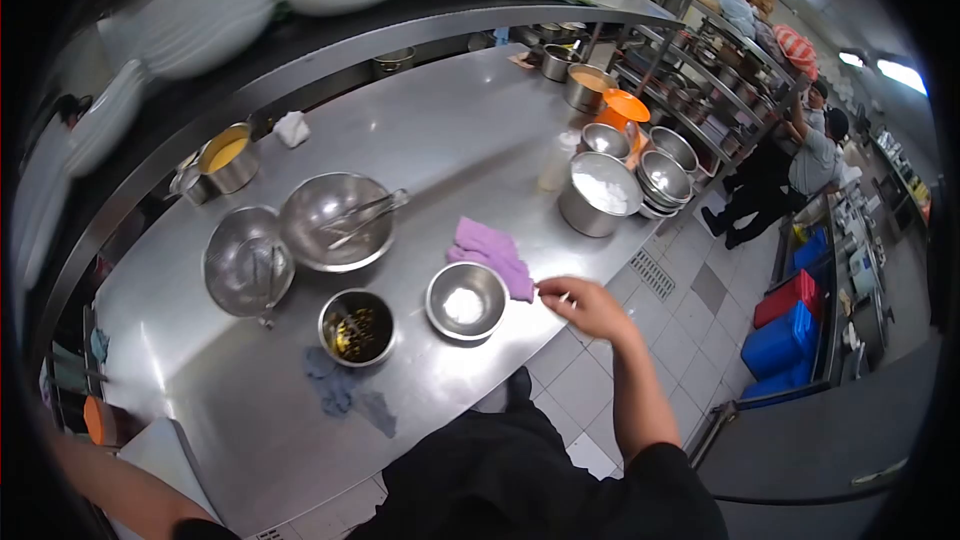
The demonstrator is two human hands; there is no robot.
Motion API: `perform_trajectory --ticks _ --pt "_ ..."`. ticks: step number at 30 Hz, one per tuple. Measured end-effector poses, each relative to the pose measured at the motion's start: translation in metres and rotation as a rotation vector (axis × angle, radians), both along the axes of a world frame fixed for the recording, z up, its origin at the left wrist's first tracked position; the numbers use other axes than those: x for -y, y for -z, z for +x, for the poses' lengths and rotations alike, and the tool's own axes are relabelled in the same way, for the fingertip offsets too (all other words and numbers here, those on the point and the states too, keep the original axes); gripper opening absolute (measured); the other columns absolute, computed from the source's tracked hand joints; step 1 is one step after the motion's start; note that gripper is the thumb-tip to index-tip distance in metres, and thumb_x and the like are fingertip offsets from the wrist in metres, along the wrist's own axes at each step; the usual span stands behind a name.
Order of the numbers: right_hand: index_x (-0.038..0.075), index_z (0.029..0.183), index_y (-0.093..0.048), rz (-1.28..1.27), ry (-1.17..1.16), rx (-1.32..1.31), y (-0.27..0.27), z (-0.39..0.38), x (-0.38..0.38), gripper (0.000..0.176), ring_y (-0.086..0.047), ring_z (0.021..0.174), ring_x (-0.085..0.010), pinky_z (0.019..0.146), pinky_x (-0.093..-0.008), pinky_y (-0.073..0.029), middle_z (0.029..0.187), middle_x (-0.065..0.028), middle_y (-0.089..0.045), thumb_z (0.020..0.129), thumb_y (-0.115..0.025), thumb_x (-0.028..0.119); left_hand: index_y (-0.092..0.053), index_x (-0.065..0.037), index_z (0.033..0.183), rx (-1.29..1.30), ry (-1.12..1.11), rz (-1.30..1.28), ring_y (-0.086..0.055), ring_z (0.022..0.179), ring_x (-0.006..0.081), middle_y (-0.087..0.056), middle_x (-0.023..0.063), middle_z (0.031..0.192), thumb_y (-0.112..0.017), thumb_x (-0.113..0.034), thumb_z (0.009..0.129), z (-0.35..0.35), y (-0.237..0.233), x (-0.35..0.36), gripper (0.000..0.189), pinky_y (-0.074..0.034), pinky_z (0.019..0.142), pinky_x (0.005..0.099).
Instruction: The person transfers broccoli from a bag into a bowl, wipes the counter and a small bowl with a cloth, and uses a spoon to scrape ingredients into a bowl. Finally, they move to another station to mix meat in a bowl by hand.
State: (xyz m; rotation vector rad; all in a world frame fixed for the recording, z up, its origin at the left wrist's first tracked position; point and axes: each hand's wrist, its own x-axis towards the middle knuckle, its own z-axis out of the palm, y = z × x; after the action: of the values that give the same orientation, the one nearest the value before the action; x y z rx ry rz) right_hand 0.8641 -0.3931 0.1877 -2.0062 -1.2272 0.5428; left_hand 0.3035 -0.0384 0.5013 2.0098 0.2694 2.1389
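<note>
My right hand (587, 308) is at the table's front edge, its fingers bent and drawn together at the right end of a purple cloth (492, 252). It seems to pinch the cloth's edge, though the contact is small in view. Just left of the cloth stands an empty steel bowl (467, 301). Farther left, a steel pot (357, 328) holds dark liquid with yellow bits and a utensil. My left forearm (135, 485) reaches out past the lower left border, where the hand is out of sight.
A large bowl (338, 222) with tongs and a strainer-like bowl (248, 262) sit left on the steel table (420, 130). A wet blue cloth (345, 390) lies in front. Pots and a white-filled container (600, 195) stand right. A co-worker (815, 155) is beyond the racks.
</note>
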Motion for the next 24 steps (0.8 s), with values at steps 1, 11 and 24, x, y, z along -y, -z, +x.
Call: perform_trajectory --ticks 1,11,24 --pt "0.008 0.117 -0.064 0.036 0.044 0.010 0.000 0.032 0.001 0.031 -0.064 0.091 -0.0188 0.080 -0.0319 -0.050 0.105 -0.0089 -0.069 0.090 -0.063 0.024 -0.040 0.007 0.136 -0.072 -0.055 -0.065 -0.040 0.129 0.0319 -0.041 0.0213 0.141 -0.040 -0.027 0.101 0.009 0.059 0.022 0.049 -0.025 0.112 0.0414" --pt "0.003 0.112 -0.063 -0.100 0.587 0.621 0.017 0.429 -0.045 0.032 -0.067 0.095 -0.0333 0.081 -0.0410 -0.051 0.100 -0.0175 -0.069 0.088 -0.052 0.021 -0.056 0.000 0.112 0.158 -0.243 -1.098 -0.055 0.069 0.0116 -0.062 0.0090 0.093 -0.048 -0.017 0.097 0.196 0.455 0.196 0.023 -0.043 0.062 0.0240" --pt "0.002 0.098 -0.069 -0.553 0.570 0.530 0.108 0.591 -0.086 0.027 -0.070 0.084 -0.0308 0.070 -0.0411 -0.056 0.090 -0.0158 -0.071 0.086 -0.052 0.020 -0.058 -0.002 0.100 -0.021 -0.425 -1.177 -0.051 0.063 0.0102 -0.059 0.0057 0.080 -0.054 -0.019 0.097 0.309 0.446 0.292 0.018 -0.041 0.057 0.0224"
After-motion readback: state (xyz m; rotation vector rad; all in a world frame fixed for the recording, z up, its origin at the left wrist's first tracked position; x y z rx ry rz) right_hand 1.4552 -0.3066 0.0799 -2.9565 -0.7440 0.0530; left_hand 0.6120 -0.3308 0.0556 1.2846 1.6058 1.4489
